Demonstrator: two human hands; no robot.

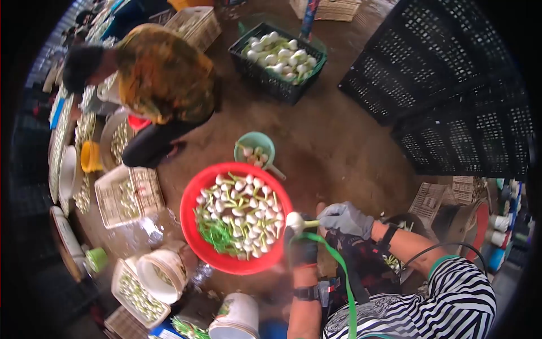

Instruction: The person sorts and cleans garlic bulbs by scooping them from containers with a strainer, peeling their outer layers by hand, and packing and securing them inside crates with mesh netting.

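Observation:
A white garlic bulb (pixel 294 220) with a pale green stem is held over the right rim of a red basin (pixel 189 243). My left hand (pixel 304 248), in a dark glove and partly blurred, is closed around the bulb from below. My right hand (pixel 345 220), in a grey glove, pinches the end of the stem. A bright green strip (pixel 342 268) runs from my left hand down past my striped shirt. Inside the basin lie many stemmed garlic bulbs (pixel 248 209) and a heap of green strips (pixel 217 234).
Beyond the basin stands a green pot (pixel 241 146) with a few bulbs. A black crate (pixel 257 79) full of bulbs is farther off. Tall black crates (pixel 429 73) stand at right. Another person (pixel 164 73) bends at upper left. White buckets (pixel 234 316) and baskets (pixel 107 198) line the left.

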